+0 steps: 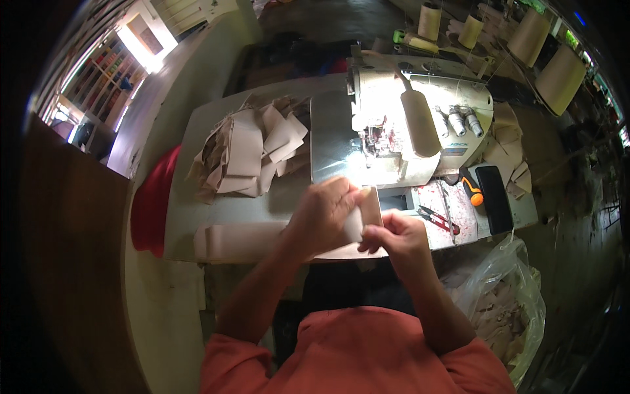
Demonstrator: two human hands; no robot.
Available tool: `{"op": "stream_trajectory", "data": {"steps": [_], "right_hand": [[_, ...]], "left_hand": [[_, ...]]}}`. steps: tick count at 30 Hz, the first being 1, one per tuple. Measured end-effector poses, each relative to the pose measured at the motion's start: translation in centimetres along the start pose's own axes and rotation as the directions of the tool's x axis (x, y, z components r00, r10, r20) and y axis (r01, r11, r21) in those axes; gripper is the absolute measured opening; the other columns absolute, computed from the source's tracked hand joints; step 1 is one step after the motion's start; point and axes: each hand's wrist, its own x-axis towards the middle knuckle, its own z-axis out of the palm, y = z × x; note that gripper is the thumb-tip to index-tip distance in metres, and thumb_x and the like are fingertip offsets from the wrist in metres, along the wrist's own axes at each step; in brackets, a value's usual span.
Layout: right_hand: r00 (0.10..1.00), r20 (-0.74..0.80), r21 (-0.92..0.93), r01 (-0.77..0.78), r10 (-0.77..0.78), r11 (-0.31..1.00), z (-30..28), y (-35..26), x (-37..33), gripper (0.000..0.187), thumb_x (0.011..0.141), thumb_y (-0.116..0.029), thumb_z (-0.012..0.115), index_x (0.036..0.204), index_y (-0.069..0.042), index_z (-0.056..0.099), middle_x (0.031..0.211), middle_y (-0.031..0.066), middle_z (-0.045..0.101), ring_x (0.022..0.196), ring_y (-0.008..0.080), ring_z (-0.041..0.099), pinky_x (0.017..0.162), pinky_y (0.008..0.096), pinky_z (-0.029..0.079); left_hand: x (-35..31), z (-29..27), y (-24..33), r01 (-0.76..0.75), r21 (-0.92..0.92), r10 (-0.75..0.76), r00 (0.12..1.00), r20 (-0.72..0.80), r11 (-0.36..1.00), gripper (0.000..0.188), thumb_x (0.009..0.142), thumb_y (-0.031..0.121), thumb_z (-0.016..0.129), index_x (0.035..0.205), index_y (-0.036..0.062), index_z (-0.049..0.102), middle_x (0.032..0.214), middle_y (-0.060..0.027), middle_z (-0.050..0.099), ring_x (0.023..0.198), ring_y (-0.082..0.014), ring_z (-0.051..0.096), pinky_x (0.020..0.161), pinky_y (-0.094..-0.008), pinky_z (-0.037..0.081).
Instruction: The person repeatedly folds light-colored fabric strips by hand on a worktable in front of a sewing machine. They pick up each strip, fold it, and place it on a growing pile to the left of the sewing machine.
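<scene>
Pinches a beige piece (pixel 372 205) in left hand (pixel 328 209) and right hand (pixel 402 238), on the near side of the sewing machine (pixel 453 97), apparently straightening its partly hidden edge, and likely needs even alignment next.

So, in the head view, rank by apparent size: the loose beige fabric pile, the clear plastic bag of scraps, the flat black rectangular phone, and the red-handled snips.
1. Beige fabric pile and clear plastic bag: too alike to rank
2. Black rectangular phone
3. Red-handled snips
</scene>
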Motion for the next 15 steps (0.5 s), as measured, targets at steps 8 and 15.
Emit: {"op": "stream_trajectory", "data": {"steps": [8,15], "right_hand": [[0.992,-0.126,0.029,0.024,-0.02,0.999,-1.2,1.2,3.8,0.015,0.071,-0.006,0.064,0.079,0.0,0.053,0.069,0.0051,0.058,0.057,0.0082,0.055,0.049,0.0169,0.039],[0.969,-0.209,0.108,0.154,-0.129,0.982,-1.1,3.3,3.7,0.02,0.069,0.002,0.064,0.079,0.0,0.046,0.069,0.0045,0.055,0.062,0.0065,0.053,0.055,0.0182,0.042]], "left_hand": [[3.9,0.5,-1.7,-0.269,0.302,0.263,0.963,0.06,0.915,0.011,0.07,0.01,0.056,0.079,0.0026,0.055,0.075,-0.0108,0.053,0.072,-0.027,0.051,0.063,-0.0341,0.044],[2.6,0.8,-1.8,-0.303,0.447,0.267,0.953,0.143,0.842,0.014,0.069,0.005,0.054,0.081,0.0038,0.059,0.075,-0.0096,0.05,0.073,-0.025,0.049,0.066,-0.0328,0.042]]}}
